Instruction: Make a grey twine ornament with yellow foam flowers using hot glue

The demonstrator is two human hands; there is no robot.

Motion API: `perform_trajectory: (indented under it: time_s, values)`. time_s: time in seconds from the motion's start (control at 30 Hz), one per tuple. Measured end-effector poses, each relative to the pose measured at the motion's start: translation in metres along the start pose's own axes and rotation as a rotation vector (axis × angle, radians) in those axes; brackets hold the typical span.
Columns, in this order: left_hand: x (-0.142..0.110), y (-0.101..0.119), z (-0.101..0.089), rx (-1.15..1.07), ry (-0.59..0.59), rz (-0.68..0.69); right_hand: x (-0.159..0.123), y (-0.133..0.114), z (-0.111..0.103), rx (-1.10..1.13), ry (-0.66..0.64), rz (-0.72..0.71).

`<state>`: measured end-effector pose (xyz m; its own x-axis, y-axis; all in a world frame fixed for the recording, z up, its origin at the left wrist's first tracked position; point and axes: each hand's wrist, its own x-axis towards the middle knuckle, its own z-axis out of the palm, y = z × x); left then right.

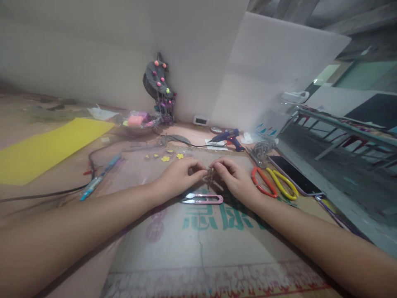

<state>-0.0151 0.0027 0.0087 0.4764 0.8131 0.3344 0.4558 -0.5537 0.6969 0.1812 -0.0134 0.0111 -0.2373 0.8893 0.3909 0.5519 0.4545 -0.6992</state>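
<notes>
head-worn camera | faces forward, downward | near table (93, 275) | edges blurred, seemingly wide-angle

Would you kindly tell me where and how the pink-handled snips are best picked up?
Probably grip the snips by the closed pink end, bringing the right hand in from above and the right: they lie flat, with their bare metal blades pointing left.
</notes>
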Motion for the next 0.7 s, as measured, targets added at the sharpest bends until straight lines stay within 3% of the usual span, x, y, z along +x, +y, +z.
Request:
perform_trajectory:
  time_s: [0.27, 0.4, 0.53, 0.7]
  values:
    - [-0.0009, 0.0012, -0.0008, -0.013, 0.003, -0.002, 0.0000, 0.0011, 0.0023, 0.058, -0.016, 0.035]
    - [-0.0013, 0.0024, -0.0021, -0.040, 0.026, -0.022, 0.0011, 0.0034, 0.0020, 0.217, 0.060, 0.044]
    - [-0.0003, 0.0014, -0.0024, -0.095, 0.051, -0.062, 0.0029, 0.0050, 0.0003, 0.224, 0.121, 0.073]
    - [0.0015, -0.0009, -0.0012, -0.127, 0.067, -0.085, 0.0018, 0.0082, -0.0001, 0.202, 0.068, 0.100]
